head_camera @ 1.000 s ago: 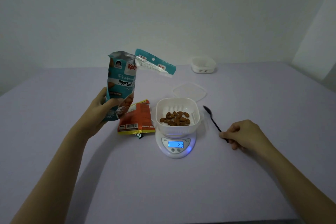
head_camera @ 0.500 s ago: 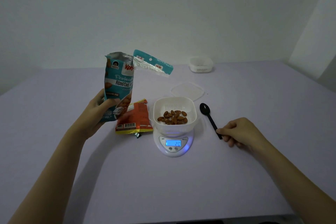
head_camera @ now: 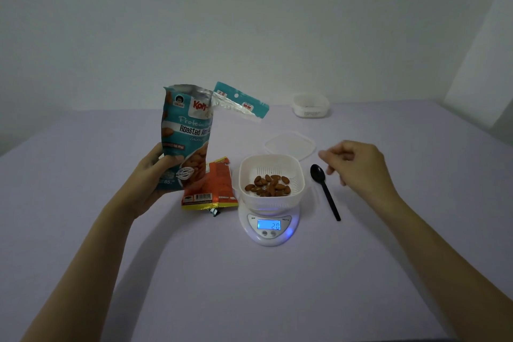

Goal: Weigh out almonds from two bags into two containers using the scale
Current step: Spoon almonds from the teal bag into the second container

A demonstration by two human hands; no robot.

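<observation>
A pale tabletop [head_camera: 249,286] carries everything. Two bags: the teal bag [head_camera: 184,130] stands upright in the air, its long axis vertical and its torn mouth up. The left hand [head_camera: 150,175] grips its lower part. The orange bag [head_camera: 213,186] lies flat just behind it, beside the scale [head_camera: 269,226]. The right hand [head_camera: 358,166] held the spoon's handle a second ago. It has let go and now hovers above the spoon, fingers loosely curled, holding nothing.

One scale reads 20, unchanged. Of the two white containers, one [head_camera: 270,159] sits on the scale and the other [head_camera: 311,107] rests well apart at the far edge. One lid [head_camera: 290,143] lies flat behind the scale. One black spoon [head_camera: 326,194] lies on the tabletop right of the scale, bowl pointing away and handle toward the person. A small heap of almonds [head_camera: 268,187] fills the near container's bottom.
</observation>
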